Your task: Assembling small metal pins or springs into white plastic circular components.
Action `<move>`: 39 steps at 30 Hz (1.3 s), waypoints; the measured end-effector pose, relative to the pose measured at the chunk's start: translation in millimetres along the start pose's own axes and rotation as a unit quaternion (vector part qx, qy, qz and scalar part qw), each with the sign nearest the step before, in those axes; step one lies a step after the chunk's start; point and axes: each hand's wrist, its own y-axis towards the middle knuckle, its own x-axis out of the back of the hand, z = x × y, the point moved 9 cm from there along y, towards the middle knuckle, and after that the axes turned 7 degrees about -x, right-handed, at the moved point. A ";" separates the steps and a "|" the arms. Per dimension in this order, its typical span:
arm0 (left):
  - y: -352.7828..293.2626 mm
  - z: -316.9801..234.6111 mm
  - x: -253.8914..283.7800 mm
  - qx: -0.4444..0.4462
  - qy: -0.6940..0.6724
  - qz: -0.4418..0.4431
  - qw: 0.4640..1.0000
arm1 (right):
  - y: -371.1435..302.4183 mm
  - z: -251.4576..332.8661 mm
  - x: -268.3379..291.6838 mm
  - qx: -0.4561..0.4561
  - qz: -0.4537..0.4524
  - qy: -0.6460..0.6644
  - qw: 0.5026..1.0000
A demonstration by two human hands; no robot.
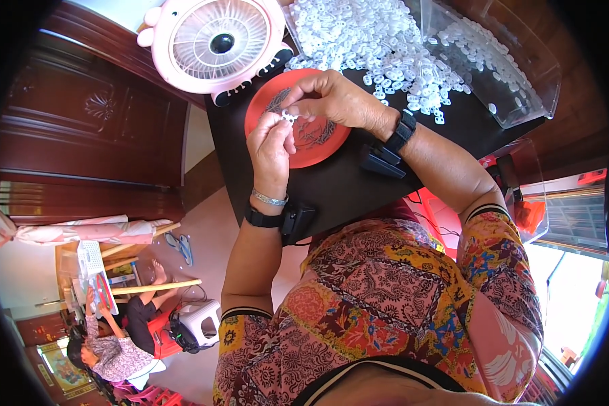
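My left hand (271, 150) pinches a small white plastic piece (289, 118) between thumb and fingertips, above a red round plate (309, 160). Close against that piece, the thumb and forefinger of my right hand (342, 101) are pressed together. Whatever sits between the right fingertips is too small to make out. Many thin grey metal pins or screws (318, 135) lie on the plate, partly hidden by my hands. Beyond the plate spreads a large heap of small translucent white plastic pieces (358, 34), each with holes.
A pink fan (222, 44) stands at the table's far left. At the right, a clear plastic bin (531, 88) lies tipped with more white pieces inside. The dark table (318, 196) ends close to my body. Another person (118, 352) sits at the far left, working separately.
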 end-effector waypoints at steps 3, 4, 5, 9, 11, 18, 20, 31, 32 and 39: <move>-0.4 0.4 1.1 -0.003 -0.002 -0.007 1.000 | 0.3 0.6 -1.4 0.004 0.002 -0.002 1.000; -0.2 0.9 1.5 -0.003 -0.002 -0.013 1.000 | -0.4 0.6 -1.6 0.004 0.001 -0.003 1.000; -0.4 1.2 1.1 -0.003 -0.002 -0.013 1.000 | -2.3 5.7 -3.3 0.032 0.004 -0.017 0.999; -1.4 8.8 5.7 0.020 -0.062 -0.052 0.997 | -9.5 17.5 -9.0 0.088 -0.010 -0.096 0.991; -1.7 10.1 8.0 0.025 -0.077 -0.065 0.995 | -11.0 21.8 -12.5 0.120 -0.011 -0.124 0.985; -1.6 10.9 5.1 0.051 -0.087 -0.055 0.993 | -13.9 23.4 -15.7 0.143 -0.038 -0.195 0.970; -2.3 11.6 6.6 0.060 -0.094 -0.061 0.992 | -13.7 23.5 -18.7 0.138 -0.027 -0.187 0.972; -3.3 10.0 3.0 0.053 -0.097 -0.067 0.992 | -21.0 38.4 -23.0 0.186 -0.061 -0.270 0.943; -3.6 10.1 3.4 0.053 -0.096 -0.066 0.992 | -20.5 37.7 -23.1 0.186 -0.062 -0.270 0.943; -3.1 7.5 3.9 0.035 -0.129 -0.055 0.989 | -23.5 42.0 -26.1 0.224 -0.058 -0.252 0.940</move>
